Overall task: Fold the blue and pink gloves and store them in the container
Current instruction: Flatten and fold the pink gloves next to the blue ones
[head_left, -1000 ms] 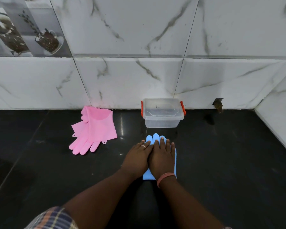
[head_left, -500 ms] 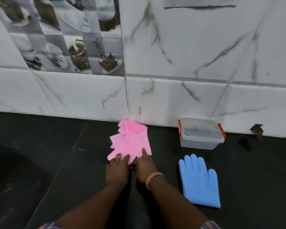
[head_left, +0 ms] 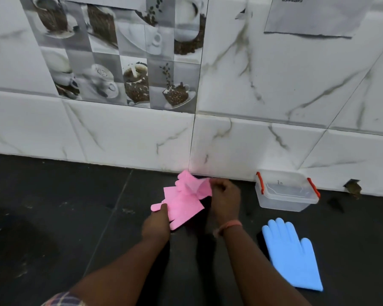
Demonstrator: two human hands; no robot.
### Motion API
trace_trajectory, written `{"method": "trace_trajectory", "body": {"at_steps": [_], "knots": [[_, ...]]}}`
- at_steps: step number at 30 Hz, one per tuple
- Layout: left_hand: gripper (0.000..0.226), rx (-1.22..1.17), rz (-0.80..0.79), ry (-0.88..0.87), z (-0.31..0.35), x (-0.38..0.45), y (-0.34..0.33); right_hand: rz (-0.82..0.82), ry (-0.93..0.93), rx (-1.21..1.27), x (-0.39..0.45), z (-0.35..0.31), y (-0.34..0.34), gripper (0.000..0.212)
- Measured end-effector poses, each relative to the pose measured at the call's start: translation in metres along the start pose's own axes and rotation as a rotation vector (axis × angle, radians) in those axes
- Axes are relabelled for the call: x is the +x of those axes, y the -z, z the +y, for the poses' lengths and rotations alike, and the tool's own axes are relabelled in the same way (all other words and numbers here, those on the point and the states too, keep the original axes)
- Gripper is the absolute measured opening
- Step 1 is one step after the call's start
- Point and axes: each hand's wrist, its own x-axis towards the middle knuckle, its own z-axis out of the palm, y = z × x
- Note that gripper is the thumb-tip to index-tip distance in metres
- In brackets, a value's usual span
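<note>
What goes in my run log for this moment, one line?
left hand: holds pink gloves | right hand: holds them | blue gloves: flat | container: no gloves inside

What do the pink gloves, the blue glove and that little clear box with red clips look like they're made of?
Pink gloves: probably silicone or rubber; matte, and they bend in soft, thick folds where they are held.
Blue glove: likely the same; smooth, matte, lying flat with plump fingers.
Clear box with red clips: looks like rigid, see-through plastic; the wall shows through it, and the red clips are opaque and glossy.
</note>
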Motion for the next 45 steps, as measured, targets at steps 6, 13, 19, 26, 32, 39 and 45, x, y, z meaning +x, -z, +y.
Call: {"method": "trace_trajectory", "body": {"at_steps": [6,13,19,26,32,39,45], "knots": [[0.051,-0.010,0.024,0.041,0.030,-0.026,0.010,0.231,0.252,0.227,0.009,-0.109,0.040,0.023],[0.023,-1.274,-0.331,0.221,0.107,-0.083,0.026,0.185,0.308,0.100,0.000,-0.131,0.096,0.024],[0.084,-1.776,-1.029,0.331,0.094,-0.082,0.012,-0.533,0.542,-0.105,-0.029,-0.117,0.113,0.025],[0.037,-1.562,-0.922,0.364,0.048,-0.094,-0.029,-1.322,-0.284,-0.024,-0.075,-0.006,0.119,0.022],[0.056,-1.416,-0.949,0.384,0.036,-0.106,-0.061,-0.762,-0.692,-0.693,-0.091,0.057,0.139,0.055],[0.050,-1.771,-0.693,0.395,0.035,-0.117,-0.086,-0.307,-0.692,-0.160,-0.101,0.099,0.115,0.070],[0.028,-1.022,-0.270,0.305,0.066,-0.118,-0.090,-0.135,-0.491,0.064,-0.118,0.124,0.105,0.039]]}}
